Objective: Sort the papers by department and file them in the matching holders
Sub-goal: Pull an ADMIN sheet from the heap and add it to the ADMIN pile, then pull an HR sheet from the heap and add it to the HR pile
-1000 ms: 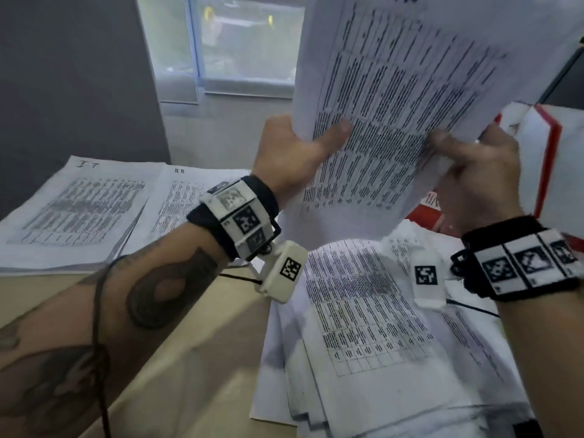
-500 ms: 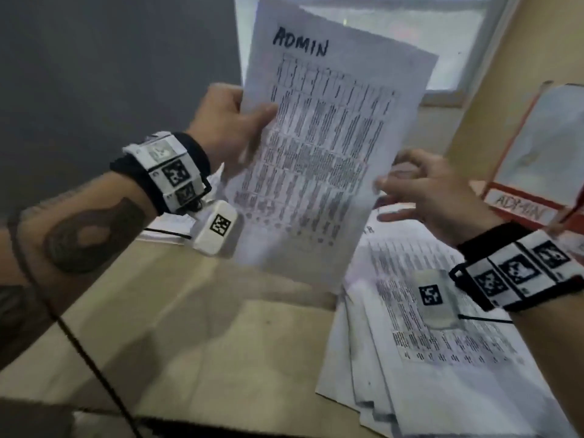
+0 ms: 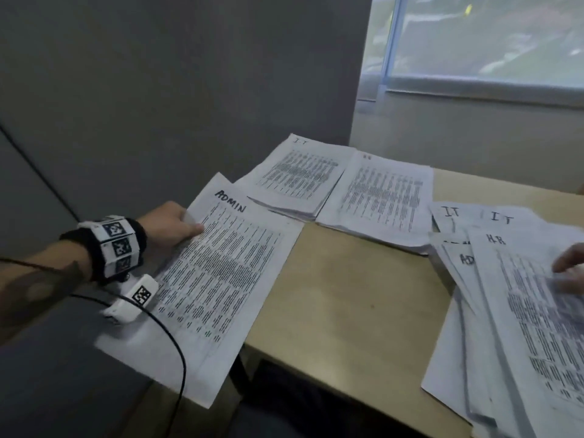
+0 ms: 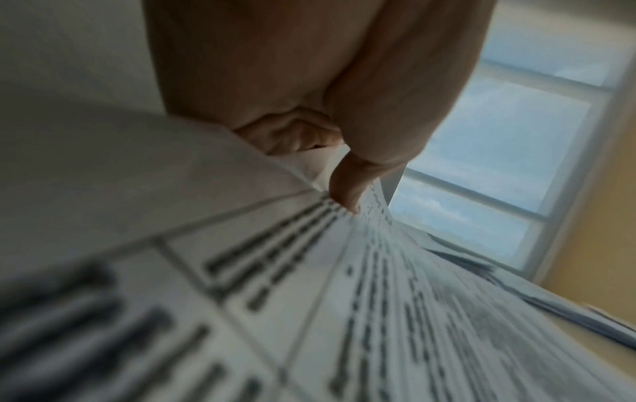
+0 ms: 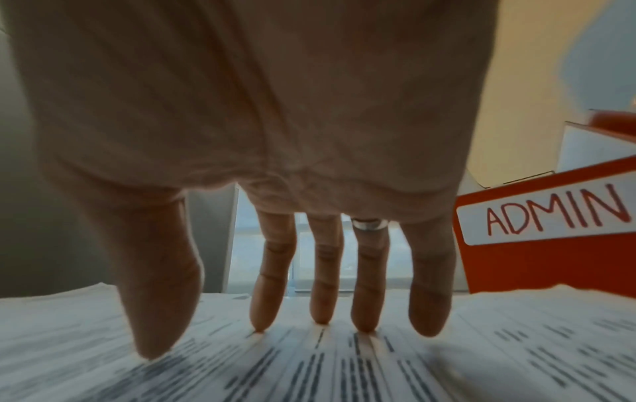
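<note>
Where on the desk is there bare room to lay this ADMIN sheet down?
Bare desk lies between the ADMIN sheet held by the left hand and the loose pile under the right hand, in front of the two sorted stacks. The far edge and right side are crowded.

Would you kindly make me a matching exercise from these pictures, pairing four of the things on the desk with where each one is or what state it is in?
Things:
1. ADMIN sheet
2. IT pile
3. HR sheet
4. ADMIN holder

Places or states:
A. on top of the loose spread, under the right hand's straight fingertips
B. orange, standing beyond the right hand
C. pinched at its edge by the left hand
D. stacked at the desk's far edge, next to another pile

Pairs: 1-C, 2-D, 3-A, 4-B
</note>
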{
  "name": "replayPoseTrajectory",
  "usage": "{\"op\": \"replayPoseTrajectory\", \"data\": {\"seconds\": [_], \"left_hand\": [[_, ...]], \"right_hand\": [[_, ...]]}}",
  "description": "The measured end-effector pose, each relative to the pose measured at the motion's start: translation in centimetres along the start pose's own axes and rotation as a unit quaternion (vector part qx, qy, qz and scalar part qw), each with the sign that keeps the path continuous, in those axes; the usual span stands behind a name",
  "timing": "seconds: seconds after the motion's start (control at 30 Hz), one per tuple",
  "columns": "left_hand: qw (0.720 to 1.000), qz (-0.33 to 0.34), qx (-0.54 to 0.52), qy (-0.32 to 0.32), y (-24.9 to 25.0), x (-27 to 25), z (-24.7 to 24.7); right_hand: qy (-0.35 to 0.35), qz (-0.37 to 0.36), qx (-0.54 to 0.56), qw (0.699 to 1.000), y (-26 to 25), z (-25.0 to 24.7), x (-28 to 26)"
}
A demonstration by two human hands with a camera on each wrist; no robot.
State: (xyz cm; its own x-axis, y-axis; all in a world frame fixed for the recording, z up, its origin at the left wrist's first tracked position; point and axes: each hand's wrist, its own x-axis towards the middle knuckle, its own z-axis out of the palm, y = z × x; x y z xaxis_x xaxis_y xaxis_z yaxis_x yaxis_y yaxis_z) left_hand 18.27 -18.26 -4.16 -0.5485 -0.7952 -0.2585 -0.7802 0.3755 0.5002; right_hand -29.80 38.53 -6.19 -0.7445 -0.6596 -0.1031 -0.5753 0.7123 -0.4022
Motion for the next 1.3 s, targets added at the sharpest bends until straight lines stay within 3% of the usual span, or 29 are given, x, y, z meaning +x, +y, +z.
{"op": "replayPoseTrajectory", "data": {"seconds": [0.17,0.4,0.6,0.7,0.8,0.87,0.93,1.07,1.2,1.3], "left_hand": [[0.999,-0.005,0.006,0.037,-0.7,1.1,2.3],[0.997,-0.014,0.022,0.067,-0.5,2.6,2.8],[0.993,-0.036,0.071,0.083,1.0,2.4,1.8],[0.983,-0.008,0.059,0.174,3.3,1.2,-0.1],[0.972,0.078,0.02,0.222,8.2,-1.1,-1.6],[0.97,0.165,-0.022,0.177,12.7,-3.0,-1.4],[0.96,0.257,-0.064,0.09,18.0,-5.4,0.4],[0.91,0.411,0.003,-0.053,28.1,-9.3,7.8],[0.864,0.459,0.157,-0.135,36.0,-10.1,17.6],[0.87,0.427,0.214,-0.121,38.8,-8.1,22.6]], "right_hand": [[0.037,0.041,0.007,0.998,0.3,1.0,0.8],[-0.009,0.103,-0.042,0.994,-5.6,1.4,-1.6],[0.0,0.103,-0.108,0.989,-7.8,1.6,-1.8],[-0.014,0.093,-0.128,0.987,-8.4,1.7,-1.9],[-0.009,0.086,-0.14,0.986,-9.2,1.7,-2.0],[-0.014,0.087,-0.148,0.985,-9.7,1.9,-2.0],[-0.017,0.095,-0.151,0.984,-10.2,2.1,-2.1],[-0.007,0.101,-0.147,0.984,-11.3,2.0,-2.7],[0.001,0.103,-0.131,0.986,-12.0,1.8,-3.6],[0.015,0.105,-0.118,0.987,-12.2,2.0,-4.1]]}}
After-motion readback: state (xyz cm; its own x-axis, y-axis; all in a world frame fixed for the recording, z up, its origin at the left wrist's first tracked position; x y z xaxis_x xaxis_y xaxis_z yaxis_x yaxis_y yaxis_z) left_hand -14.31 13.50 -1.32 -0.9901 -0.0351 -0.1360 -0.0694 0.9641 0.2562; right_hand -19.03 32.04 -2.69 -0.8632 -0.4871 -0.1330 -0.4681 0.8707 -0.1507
